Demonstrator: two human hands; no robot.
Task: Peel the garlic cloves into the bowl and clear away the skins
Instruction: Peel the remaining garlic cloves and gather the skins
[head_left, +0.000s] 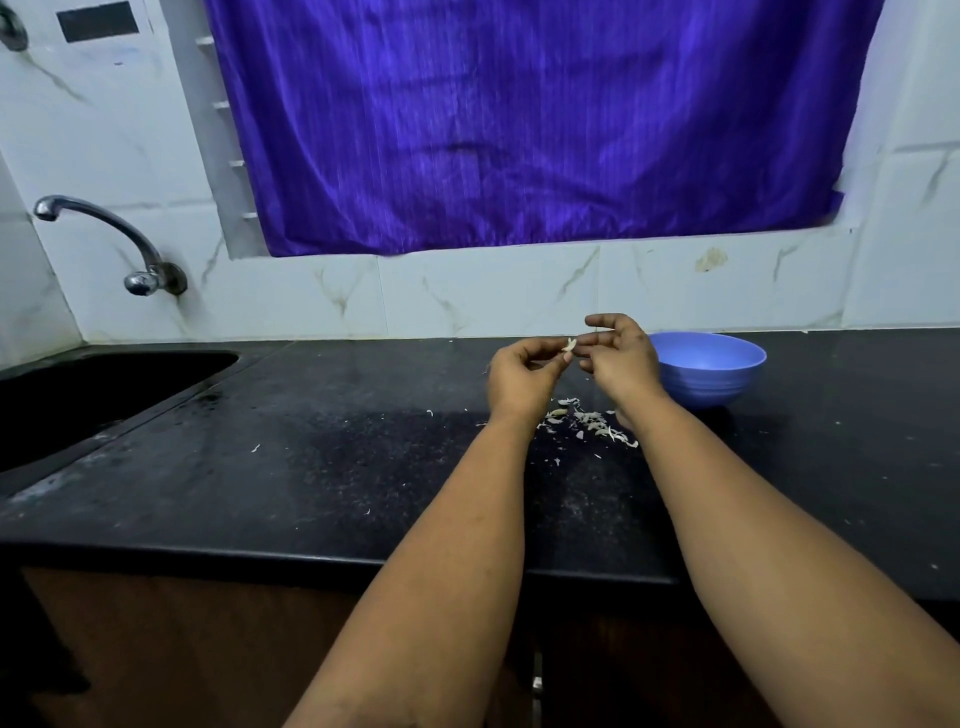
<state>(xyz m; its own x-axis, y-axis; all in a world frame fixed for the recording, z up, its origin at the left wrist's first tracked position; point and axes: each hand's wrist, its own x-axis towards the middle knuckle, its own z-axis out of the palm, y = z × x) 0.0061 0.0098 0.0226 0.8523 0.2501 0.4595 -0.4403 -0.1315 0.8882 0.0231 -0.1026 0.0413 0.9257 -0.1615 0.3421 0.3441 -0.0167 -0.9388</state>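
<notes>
The small pale garlic clove (570, 344), pinched upright in the left hand (521, 382)'s fingers above the black stone counter (322, 457), sits touching the right hand (621, 358)'s half-curled fingers, the blue plastic bowl (727, 382) just beyond to the right.

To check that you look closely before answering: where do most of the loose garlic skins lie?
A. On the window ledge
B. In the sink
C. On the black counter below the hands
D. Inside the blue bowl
C: the garlic skins lie scattered on the black counter beneath the hands, beside the blue bowl.
</notes>
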